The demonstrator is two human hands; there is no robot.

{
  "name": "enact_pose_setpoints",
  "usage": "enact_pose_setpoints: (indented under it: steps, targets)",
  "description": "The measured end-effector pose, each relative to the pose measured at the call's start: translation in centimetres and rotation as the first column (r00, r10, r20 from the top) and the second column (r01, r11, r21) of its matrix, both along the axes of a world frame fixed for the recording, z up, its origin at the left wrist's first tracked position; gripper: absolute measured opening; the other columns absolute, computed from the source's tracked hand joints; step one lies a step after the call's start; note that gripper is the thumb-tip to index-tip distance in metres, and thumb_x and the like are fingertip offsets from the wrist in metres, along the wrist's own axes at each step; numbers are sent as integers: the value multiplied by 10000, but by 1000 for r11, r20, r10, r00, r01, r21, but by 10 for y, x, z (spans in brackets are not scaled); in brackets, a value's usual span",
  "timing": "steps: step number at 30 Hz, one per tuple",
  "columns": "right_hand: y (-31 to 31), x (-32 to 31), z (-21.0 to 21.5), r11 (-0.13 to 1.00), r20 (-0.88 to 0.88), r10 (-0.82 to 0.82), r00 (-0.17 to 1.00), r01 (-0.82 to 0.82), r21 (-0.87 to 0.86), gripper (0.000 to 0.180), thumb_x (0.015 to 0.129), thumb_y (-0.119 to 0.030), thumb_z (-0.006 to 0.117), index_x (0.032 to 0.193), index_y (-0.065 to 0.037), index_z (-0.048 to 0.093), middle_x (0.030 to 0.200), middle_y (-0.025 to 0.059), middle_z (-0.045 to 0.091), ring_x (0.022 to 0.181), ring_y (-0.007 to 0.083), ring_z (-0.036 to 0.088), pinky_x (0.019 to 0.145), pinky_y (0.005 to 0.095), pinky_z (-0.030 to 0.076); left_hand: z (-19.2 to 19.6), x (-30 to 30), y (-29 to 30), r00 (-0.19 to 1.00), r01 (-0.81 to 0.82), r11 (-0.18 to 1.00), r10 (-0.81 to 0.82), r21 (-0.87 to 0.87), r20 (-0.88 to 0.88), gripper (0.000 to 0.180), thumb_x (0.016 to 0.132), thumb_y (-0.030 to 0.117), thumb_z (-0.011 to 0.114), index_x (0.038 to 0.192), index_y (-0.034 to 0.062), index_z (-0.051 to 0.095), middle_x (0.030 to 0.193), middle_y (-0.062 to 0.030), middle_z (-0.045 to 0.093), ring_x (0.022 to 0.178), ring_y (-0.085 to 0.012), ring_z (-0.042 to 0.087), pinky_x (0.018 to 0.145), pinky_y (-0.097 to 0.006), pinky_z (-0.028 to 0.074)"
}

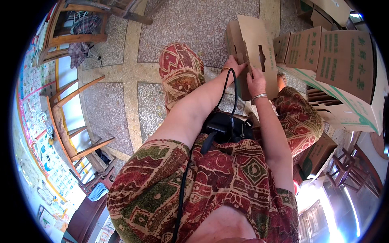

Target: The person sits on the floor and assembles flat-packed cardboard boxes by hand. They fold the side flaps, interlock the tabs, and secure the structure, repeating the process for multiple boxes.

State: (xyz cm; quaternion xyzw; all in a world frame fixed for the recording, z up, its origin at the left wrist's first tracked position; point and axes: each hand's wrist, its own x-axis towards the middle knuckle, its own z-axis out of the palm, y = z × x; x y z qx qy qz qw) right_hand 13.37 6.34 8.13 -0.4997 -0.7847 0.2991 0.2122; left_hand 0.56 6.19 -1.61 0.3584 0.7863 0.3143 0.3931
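Note:
In front of my right knee stands a brown cardboard box [263, 38] with a tall raised flap and a dark slot cut in it. My left hand [235, 65] is at the box's left side, closed on its edge with the thumb toward the flap. My right hand [256, 84], a bracelet at its wrist, grips the lower near part of the same flap, its fingers bent over the edge. Parts of both hands' fingers are hidden behind the cardboard. A black pouch [227, 127] with a cable rests at my waist.
To the right stands a large printed carton [344, 60] with open flaps and folded cardboard inside. Another brown box [318, 156] lies behind my right knee. Wooden chairs [77, 39] stand at the left on the speckled tile floor [182, 24]. A small wooden stool [344, 168] is at the right.

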Motion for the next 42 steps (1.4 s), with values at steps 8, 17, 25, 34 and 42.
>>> enact_pose_setpoints:
  steps: [8, 17, 25, 34, 42]
  targets:
    - [-9, -3, -2, 999, -19, 12, 1000, -13, -30, 382, 744, -62, 557, 1126, -63, 544, 858, 163, 562, 805, 342, 550, 720, 412, 460, 44, -1, 3, 1000, 11, 987, -11, -160, -4, 395, 732, 338, 637, 939, 5, 590, 929, -202, 616, 891, -347, 592, 759, -386, 472]
    - [-19, 6, -9, 1000, 204, 3, 979, -2, -7, 438, 737, -108, 581, 1171, -141, 535, 1004, 86, 546, 854, 294, 572, 716, 397, 482, 40, -2, -22, 972, 39, 997, -55, 73, 226, 316, 769, 269, 634, 929, 2, 583, 895, -170, 631, 803, -250, 617, 712, -337, 488]
    - [-13, 4, 3, 992, 276, 42, 960, -8, -125, 446, 724, -119, 601, 1166, -142, 540, 1025, 85, 533, 878, 280, 571, 706, 393, 487, 10, 7, -23, 783, -115, 989, 35, 88, 621, 343, 808, 159, 643, 1109, 77, 501, 968, -77, 578, 843, -163, 577, 677, -285, 512]
    - [1, 19, -20, 877, -52, -180, 982, 136, -462, 376, 694, -51, 598, 1068, -23, 570, 898, 111, 563, 785, 187, 575, 702, 292, 473, 29, 13, -25, 791, -106, 987, 11, 119, 611, 363, 777, 145, 675, 1087, 90, 495, 964, -59, 565, 844, -159, 577, 638, -289, 524]
    - [2, 15, -17, 885, -59, -176, 983, 132, -446, 347, 733, -70, 583, 1079, -43, 582, 880, 98, 581, 752, 172, 579, 693, 283, 475, 30, 15, -23, 752, -166, 981, 58, 104, 657, 306, 777, 102, 667, 1035, 68, 505, 946, -59, 561, 830, -155, 572, 664, -292, 526]
